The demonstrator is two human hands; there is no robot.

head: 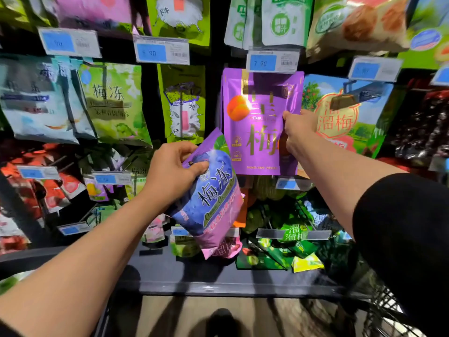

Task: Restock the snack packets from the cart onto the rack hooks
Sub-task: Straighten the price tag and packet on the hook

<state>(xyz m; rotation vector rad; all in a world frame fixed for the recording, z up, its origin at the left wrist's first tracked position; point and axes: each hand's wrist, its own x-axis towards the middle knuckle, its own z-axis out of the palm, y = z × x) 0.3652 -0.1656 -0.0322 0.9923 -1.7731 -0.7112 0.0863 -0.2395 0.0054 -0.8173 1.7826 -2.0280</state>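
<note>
Blue packet (209, 190): gripped near its top by left hand (170, 173), fingers curled, tilted
Right hand (297, 128): pinches hanging purple packet's (260, 122) right edge
Room: cart (379, 310) at lower right

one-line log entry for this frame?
left hand: grips blue-purple packet | right hand: pinches hanging purple packet | blue-purple packet: unhung

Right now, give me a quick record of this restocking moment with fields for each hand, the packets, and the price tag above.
left hand: left hand grips the top of a blue and pink packet, held tilted in front of the rack
right hand: right hand pinches the right edge of the purple packet
purple packet: hangs upright on the rack, more purple packets behind it
price tag: blue price tag just above the purple packet
lower shelf: green packets lie loose
</note>
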